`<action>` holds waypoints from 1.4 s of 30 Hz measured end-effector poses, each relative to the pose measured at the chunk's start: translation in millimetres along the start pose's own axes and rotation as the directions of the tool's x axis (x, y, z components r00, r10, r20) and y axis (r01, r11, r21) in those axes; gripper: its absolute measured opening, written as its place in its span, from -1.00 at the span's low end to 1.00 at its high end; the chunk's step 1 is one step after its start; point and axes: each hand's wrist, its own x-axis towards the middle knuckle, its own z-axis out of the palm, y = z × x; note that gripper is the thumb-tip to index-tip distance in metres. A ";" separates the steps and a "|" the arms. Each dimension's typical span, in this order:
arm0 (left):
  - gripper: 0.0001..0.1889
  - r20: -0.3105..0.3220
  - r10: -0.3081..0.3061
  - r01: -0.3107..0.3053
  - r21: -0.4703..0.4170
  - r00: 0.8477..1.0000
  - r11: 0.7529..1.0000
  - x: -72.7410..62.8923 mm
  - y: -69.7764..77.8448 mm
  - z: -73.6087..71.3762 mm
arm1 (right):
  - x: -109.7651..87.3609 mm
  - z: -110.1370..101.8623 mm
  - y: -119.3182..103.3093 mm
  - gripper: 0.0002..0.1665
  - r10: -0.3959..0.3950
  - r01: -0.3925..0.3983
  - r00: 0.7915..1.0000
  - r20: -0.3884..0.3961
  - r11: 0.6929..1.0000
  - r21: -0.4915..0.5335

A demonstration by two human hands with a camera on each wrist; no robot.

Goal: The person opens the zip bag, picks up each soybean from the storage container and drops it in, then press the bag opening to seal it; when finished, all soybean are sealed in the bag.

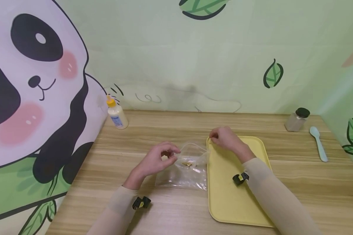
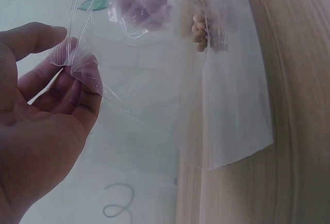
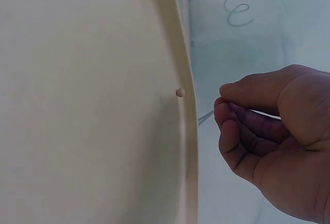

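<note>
A clear zip bag [image 1: 182, 178] lies on the table, its mouth raised, with several small round tan beans [image 2: 199, 32] inside. My left hand [image 1: 157, 160] holds the bag's rim, fingers curled behind the thin plastic and thumb close in front. Right of the bag lies a yellow tray [image 1: 238, 199]. Over its far left corner, my right hand [image 1: 227, 139] has its fingers curled and the tips of thumb and forefinger together. Nothing shows between them. One tan bean [image 3: 180, 93] rests on the tray by its rim, a little apart from those fingertips in the right wrist view.
A white glue bottle with a yellow cap [image 1: 117, 116] stands at the back left. At the back right are a clear jar with a black lid [image 1: 295, 120] and a pale blue spoon [image 1: 319, 145]. A painted wall [image 1: 164, 49] rises behind the table.
</note>
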 end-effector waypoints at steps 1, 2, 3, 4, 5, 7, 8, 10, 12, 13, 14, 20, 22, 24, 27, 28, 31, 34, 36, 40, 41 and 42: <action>-0.78 0.001 0.002 -0.002 0.001 1.000 1.000 0.0 -0.4 0.1 | -0.4 -1.4 -1.0 -0.83 -0.001 0.001 1.000 -0.002 1.000 0.005; -0.78 0.002 0.003 -0.003 0.002 1.000 1.000 0.0 -0.7 0.2 | -0.6 -2.3 -1.7 -0.83 -0.005 0.005 1.000 -0.003 1.000 0.011; -0.78 0.002 0.004 -0.004 0.002 1.000 1.000 0.0 -1.0 0.3 | -1.0 -3.6 -2.9 -0.82 -0.006 0.006 1.000 -0.003 1.000 0.017; -0.78 0.003 0.004 -0.004 0.003 1.000 1.000 0.0 -1.1 0.3 | -1.5 -5.0 -4.2 -0.82 -0.008 0.008 1.000 -0.006 1.000 0.021; -0.78 0.003 0.006 -0.006 0.004 1.000 1.000 -0.1 -1.2 0.4 | -2.0 -6.5 -5.7 -0.82 -0.007 0.007 1.000 -0.008 1.000 0.028; -0.78 0.004 0.008 -0.008 0.005 1.000 1.000 -0.2 -1.2 0.5 | -2.6 -8.8 -8.7 -0.81 -0.014 0.015 1.000 -0.018 0.999 0.031; -0.78 0.003 0.009 -0.009 0.006 1.000 1.000 -0.3 -1.1 0.5 | -2.8 -9.9 -10.0 -0.81 -0.019 0.020 1.000 -0.023 0.999 0.029; -0.78 0.002 0.010 -0.010 0.007 1.000 1.000 -0.4 -0.8 0.5 | -3.7 -12.6 -13.4 -0.80 -0.027 0.028 0.999 -0.032 0.999 0.034; -0.78 0.003 0.010 -0.010 0.005 1.000 1.000 -0.4 -0.4 0.4 | -4.7 -15.4 -16.7 -0.80 -0.036 0.038 0.998 -0.041 0.998 0.041; -0.78 0.002 0.011 -0.011 0.005 1.000 1.000 -0.3 -0.3 0.3 | -5.4 -16.8 -18.3 -0.79 -0.038 0.040 0.998 -0.043 0.998 0.046; -0.78 0.003 0.011 -0.011 0.003 1.000 1.000 -0.3 -0.1 0.3 | -6.3 -18.2 -20.0 -0.79 -0.041 0.043 0.998 -0.045 0.998 0.053; -0.78 0.005 0.013 -0.013 0.001 1.000 1.000 0.2 -1.0 0.6 | -12.0 -27.0 -32.7 -0.79 -0.051 0.055 0.997 -0.062 0.995 0.079; -0.78 0.003 0.007 -0.007 0.002 1.000 1.000 0.2 -1.2 0.8 | -13.9 -29.8 -37.9 -0.80 -0.053 0.059 0.996 -0.067 0.995 0.082; -0.78 0.000 0.001 -0.001 0.005 1.000 1.000 0.2 3.3 0.5 | -16.3 -32.3 -43.2 -0.80 -0.059 0.066 0.995 -0.074 0.994 0.087; -0.78 -0.001 -0.001 0.001 0.002 1.000 1.000 -0.2 3.9 0.8 | -20.0 -35.4 -50.6 -0.81 -0.070 0.078 0.994 -0.086 0.993 0.090; -0.78 -0.001 -0.003 0.003 0.002 1.000 1.000 -0.3 3.9 0.7 | -21.1 -36.4 -52.9 -0.82 -0.079 0.088 0.993 -0.091 0.992 0.094; -0.79 0.000 0.004 -0.004 -0.004 1.000 1.000 -0.7 -0.9 0.7 | -24.1 -38.1 -59.5 -0.83 -0.114 0.125 0.988 -0.107 0.987 0.100; -0.79 0.002 0.002 -0.002 -0.004 1.000 1.000 -0.9 -1.3 0.2 | -26.2 -38.4 -65.0 -0.84 -0.153 0.166 0.980 -0.127 0.981 0.101; -0.79 0.001 0.008 -0.008 -0.002 1.000 1.000 -0.9 -1.5 0.0 | -26.5 -37.4 -67.0 -0.85 -0.170 0.185 0.976 -0.139 0.977 0.102; -0.78 -0.002 0.016 -0.016 0.005 1.000 1.000 -0.5 -1.1 -0.6 | -27.0 -34.5 -70.0 -0.87 -0.198 0.216 0.966 -0.164 0.971 0.103; -0.78 -0.003 0.017 -0.017 0.006 1.000 1.000 -0.3 -1.0 -0.8 | -27.1 -33.7 -70.9 -0.88 -0.207 0.226 0.963 -0.170 0.969 0.101; -0.78 -0.005 0.017 -0.016 0.005 1.000 1.000 -0.1 -0.8 -1.1 | -27.6 -33.0 -72.2 -0.88 -0.218 0.237 0.960 -0.177 0.967 0.096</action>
